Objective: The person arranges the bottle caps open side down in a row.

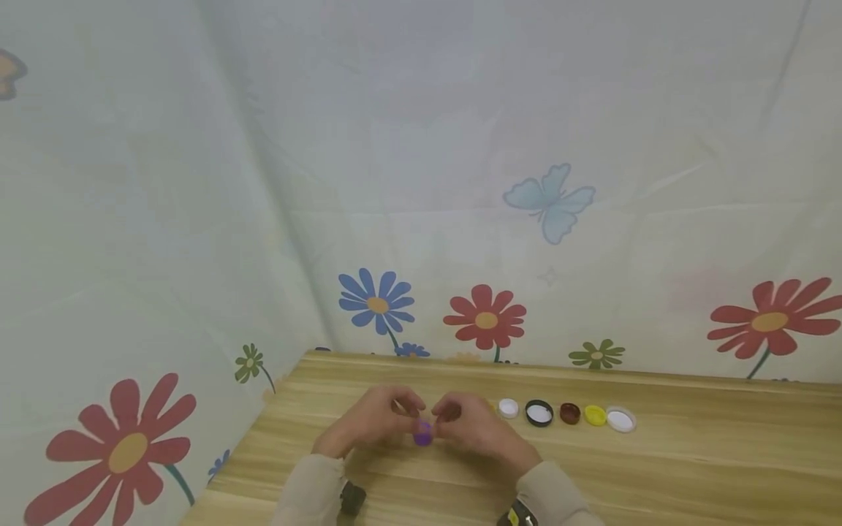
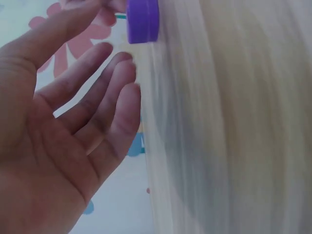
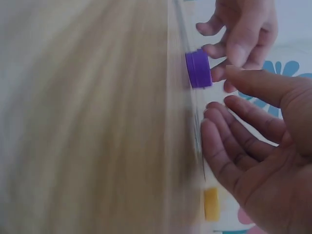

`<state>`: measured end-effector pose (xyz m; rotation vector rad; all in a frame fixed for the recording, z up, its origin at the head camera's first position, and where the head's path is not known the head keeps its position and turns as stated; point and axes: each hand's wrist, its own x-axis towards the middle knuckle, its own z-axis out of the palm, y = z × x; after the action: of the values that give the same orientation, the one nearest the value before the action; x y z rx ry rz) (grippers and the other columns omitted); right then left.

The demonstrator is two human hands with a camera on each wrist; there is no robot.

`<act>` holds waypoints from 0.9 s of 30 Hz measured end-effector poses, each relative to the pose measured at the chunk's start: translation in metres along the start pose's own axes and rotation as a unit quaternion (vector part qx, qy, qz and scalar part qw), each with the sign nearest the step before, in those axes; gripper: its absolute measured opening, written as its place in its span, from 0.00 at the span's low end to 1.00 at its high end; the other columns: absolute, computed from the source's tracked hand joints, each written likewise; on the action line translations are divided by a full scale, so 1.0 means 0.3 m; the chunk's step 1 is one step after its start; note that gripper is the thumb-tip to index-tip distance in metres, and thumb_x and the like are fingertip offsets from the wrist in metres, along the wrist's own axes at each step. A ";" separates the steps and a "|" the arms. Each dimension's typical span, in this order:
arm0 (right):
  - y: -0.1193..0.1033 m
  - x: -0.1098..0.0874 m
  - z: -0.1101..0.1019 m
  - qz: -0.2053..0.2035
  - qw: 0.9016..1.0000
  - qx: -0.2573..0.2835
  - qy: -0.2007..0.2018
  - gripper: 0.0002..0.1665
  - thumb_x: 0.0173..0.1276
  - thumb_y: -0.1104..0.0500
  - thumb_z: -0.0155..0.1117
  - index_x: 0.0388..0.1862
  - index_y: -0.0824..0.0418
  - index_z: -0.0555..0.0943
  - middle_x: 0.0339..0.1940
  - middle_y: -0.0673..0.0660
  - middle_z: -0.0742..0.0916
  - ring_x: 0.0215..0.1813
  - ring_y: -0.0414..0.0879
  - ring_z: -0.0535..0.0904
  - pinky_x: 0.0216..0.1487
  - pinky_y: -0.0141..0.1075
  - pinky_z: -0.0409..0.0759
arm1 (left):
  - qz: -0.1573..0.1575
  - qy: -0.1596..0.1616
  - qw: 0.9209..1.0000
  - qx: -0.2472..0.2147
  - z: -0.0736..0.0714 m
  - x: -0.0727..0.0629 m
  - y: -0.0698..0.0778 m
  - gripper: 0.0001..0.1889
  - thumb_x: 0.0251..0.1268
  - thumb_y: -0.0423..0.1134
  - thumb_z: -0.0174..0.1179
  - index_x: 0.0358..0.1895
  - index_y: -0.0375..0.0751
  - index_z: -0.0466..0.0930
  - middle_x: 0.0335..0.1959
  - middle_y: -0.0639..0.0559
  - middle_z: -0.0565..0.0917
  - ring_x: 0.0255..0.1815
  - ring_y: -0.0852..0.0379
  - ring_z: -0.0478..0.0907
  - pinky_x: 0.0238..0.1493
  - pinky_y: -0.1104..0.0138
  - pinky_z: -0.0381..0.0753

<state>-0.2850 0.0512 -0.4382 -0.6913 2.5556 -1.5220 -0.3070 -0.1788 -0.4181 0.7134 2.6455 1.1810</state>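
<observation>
A round purple bottle cap point(image 1: 423, 437) lies on the wooden table between the two hands. In the left wrist view the cap point(image 2: 143, 20) is at the top edge, past the fingertips. My left hand point(image 1: 378, 420) is at its left side, fingers loosely bent and spread. My right hand point(image 1: 476, 427) faces it from the right; in the right wrist view this hand's point(image 3: 258, 146) fingers are relaxed, with the thumb reaching toward the left hand's fingers point(image 3: 243, 39). Both thumbs are close to the cap point(image 3: 198, 68); whether they touch it is unclear.
Right of the hands runs a row of caps: a white one point(image 1: 509, 408), a black-rimmed one point(image 1: 539, 413), a brown one point(image 1: 570, 413), a yellow one point(image 1: 595, 416) and a larger white one point(image 1: 621, 419). Another yellow cap point(image 3: 211, 204) is partly hidden in the head view. A flowered curtain point(image 1: 421, 183) hangs behind.
</observation>
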 end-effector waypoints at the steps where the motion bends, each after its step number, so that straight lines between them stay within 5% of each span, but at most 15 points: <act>1: -0.001 0.000 -0.007 -0.001 1.000 -0.002 0.004 0.13 0.68 0.62 0.76 0.49 0.65 0.86 0.38 0.51 0.86 0.40 0.46 0.81 0.42 0.40 0.84 | 0.000 0.009 1.000 0.001 0.002 0.006 0.001 0.17 0.61 0.44 0.79 0.49 0.41 0.89 0.41 0.54 0.88 0.40 0.54 0.83 0.39 0.60 0.85; 9: 0.000 -0.001 -0.068 -0.021 0.997 -0.039 0.057 0.14 0.70 0.62 0.76 0.52 0.64 0.85 0.46 0.54 0.89 0.49 0.48 0.84 0.54 0.48 0.84 | 0.024 0.066 0.997 0.013 0.027 0.062 0.024 0.16 0.66 0.43 0.75 0.51 0.39 0.88 0.46 0.49 0.89 0.47 0.51 0.85 0.48 0.57 0.86; 15: 0.014 -0.007 -0.110 -0.035 0.992 -0.051 0.108 0.13 0.71 0.63 0.74 0.52 0.65 0.86 0.47 0.57 0.89 0.50 0.51 0.84 0.52 0.47 0.85 | 0.047 0.092 0.994 0.021 0.055 0.099 0.050 0.18 0.66 0.41 0.75 0.54 0.37 0.87 0.49 0.45 0.89 0.50 0.49 0.86 0.54 0.55 0.85; 20: 0.024 -0.010 -0.126 -0.049 0.987 -0.079 0.132 0.12 0.69 0.67 0.74 0.50 0.66 0.86 0.48 0.59 0.89 0.52 0.56 0.85 0.54 0.51 0.85 | 0.056 0.097 0.993 0.035 0.077 0.113 0.058 0.18 0.66 0.38 0.75 0.55 0.34 0.87 0.49 0.44 0.90 0.51 0.46 0.86 0.55 0.53 0.85; 27: 0.032 0.002 -0.127 -0.009 0.985 -0.128 0.114 0.16 0.66 0.67 0.78 0.52 0.64 0.86 0.51 0.58 0.89 0.59 0.59 0.84 0.63 0.55 0.81 | 0.066 0.067 0.995 0.044 0.113 0.130 0.046 0.18 0.65 0.32 0.72 0.56 0.30 0.85 0.49 0.41 0.89 0.53 0.43 0.86 0.57 0.50 0.84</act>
<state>-0.3001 0.0858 -0.4272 -0.5962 2.9615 -1.3616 -0.3249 -0.1296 -0.4290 0.8655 2.8149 1.1908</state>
